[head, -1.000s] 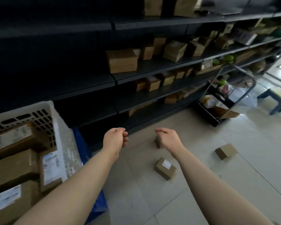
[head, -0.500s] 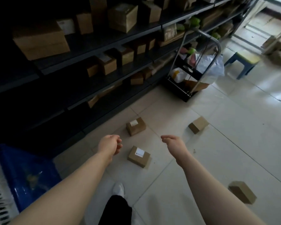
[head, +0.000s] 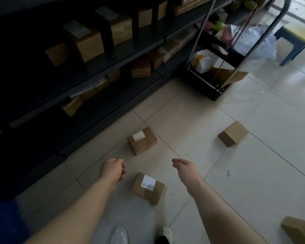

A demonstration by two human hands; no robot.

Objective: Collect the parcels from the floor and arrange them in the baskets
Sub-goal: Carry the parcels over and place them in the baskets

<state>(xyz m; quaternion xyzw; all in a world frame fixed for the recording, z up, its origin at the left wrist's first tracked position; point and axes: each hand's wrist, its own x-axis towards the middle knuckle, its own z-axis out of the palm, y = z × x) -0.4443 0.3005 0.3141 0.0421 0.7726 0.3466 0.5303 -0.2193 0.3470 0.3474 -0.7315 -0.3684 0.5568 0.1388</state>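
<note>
Hovered either side of the labelled cardboard parcel (head: 148, 188), with left hand (head: 112, 170) loosely curled, right hand (head: 185, 169) open, both empty. Looked light and stiff; best held by opposite sides.

1. Nearest parcel (head: 148, 188): brown cardboard, white label with a small blue mark.
2. Second parcel (head: 142, 140): brown, white label.
3. Third parcel (head: 233, 133) and fourth parcel (head: 298, 232): plain brown.
4. Floor (head: 253, 173): pale cream tiles, thin dark grout grid.
5. Shelving (head: 42, 95): black.
6. Basket (head: 4, 224): blue.
7. Trolley (head: 209, 92): black base, silver frame.
8. Stool (head: 296, 36): blue legs, yellow-green seat.
9. Shoes (head: 119, 235): white.
</note>
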